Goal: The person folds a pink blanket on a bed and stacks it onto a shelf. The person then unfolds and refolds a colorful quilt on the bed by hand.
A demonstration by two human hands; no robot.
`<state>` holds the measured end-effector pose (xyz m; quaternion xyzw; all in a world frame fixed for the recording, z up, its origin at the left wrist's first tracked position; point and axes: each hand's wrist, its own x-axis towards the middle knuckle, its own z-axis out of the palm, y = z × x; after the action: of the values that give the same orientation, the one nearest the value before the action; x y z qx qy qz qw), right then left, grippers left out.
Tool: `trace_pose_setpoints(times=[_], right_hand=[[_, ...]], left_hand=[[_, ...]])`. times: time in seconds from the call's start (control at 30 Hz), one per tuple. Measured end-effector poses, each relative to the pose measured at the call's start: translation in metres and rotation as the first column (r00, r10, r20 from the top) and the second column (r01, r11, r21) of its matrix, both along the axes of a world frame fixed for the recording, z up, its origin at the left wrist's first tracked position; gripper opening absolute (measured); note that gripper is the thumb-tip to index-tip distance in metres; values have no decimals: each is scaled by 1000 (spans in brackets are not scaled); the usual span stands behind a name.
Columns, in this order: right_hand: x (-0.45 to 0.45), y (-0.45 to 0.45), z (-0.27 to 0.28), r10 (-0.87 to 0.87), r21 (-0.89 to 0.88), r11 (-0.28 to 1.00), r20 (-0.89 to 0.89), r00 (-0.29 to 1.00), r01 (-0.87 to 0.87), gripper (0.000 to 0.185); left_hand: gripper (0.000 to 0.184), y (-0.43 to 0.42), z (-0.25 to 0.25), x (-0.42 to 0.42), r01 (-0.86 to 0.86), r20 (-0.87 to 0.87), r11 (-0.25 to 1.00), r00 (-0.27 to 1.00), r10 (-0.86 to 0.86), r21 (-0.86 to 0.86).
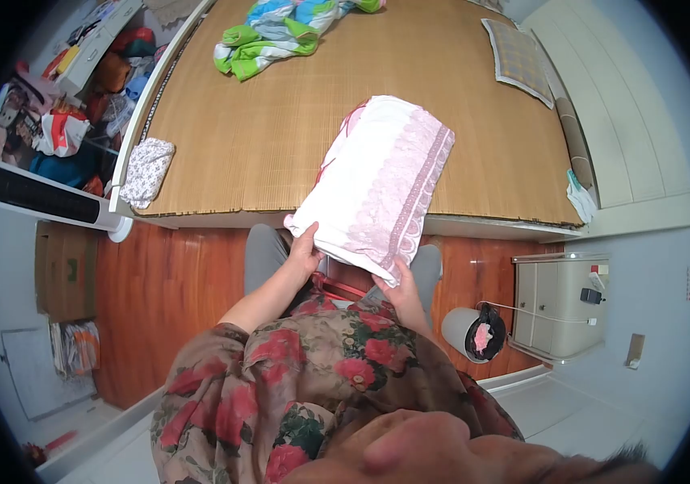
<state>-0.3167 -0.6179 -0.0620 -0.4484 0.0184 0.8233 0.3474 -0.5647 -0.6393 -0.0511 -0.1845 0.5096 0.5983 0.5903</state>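
Note:
A white and pink lace-patterned folded cloth [385, 181] lies slanted across the bed's near edge, its near end sticking out over my lap. Thin red cords show along its left side. My left hand [305, 252] is closed on the near left corner, thumb on top. At the near right corner, my right hand [400, 288] grips the same cloth, with most of its fingers hidden underneath. Whether the cloth has anything inside, I cannot tell.
The bed [240, 153] bears a crumpled green, blue and white cover [272, 40], a plaid pillow [517, 60] and a small floral-patterned bundle [148, 172]. A tower fan [54, 202] leans into view at left. A waste bin [462, 331] and small cabinet [559, 306] stand at right.

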Motion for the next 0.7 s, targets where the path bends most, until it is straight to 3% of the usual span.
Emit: trace_pose_setpoints(times=[0.07, 0.2, 0.27, 0.3, 0.4, 0.5, 0.57, 0.7], right_hand=[[-1, 15, -5, -35, -31, 999, 133, 991, 39, 38], [-4, 53, 4, -11, 37, 999, 119, 993, 7, 42], [-7, 75, 6, -123, 125, 985, 25, 992, 119, 42], [-13, 77, 20, -218, 196, 958, 23, 976, 210, 49], [-19, 68, 24, -286, 268, 915, -93, 954, 300, 61], [-36, 51, 11, -167, 279, 951, 100, 981, 134, 80], [-41, 62, 11, -244, 300, 918, -89, 966, 260, 73], [-11, 96, -46, -343, 236, 920, 92, 935, 314, 60]], left_hand=[[40, 1, -1, 1, 33, 28, 999, 999, -33, 9], [35, 28, -6, -3, 138, -57, 990, 989, -137, 8], [37, 46, 5, -4, 146, -50, 986, 989, -142, 84], [37, 54, 6, -3, 155, -54, 984, 987, -150, 93], [37, 72, 17, 17, 126, -66, 987, 991, -120, 96], [35, 62, 23, 52, 105, -110, 991, 989, -96, 80], [34, 46, 0, 75, 270, -169, 956, 954, -248, 118], [33, 28, 7, 89, 393, -2, 917, 919, -394, 58]])
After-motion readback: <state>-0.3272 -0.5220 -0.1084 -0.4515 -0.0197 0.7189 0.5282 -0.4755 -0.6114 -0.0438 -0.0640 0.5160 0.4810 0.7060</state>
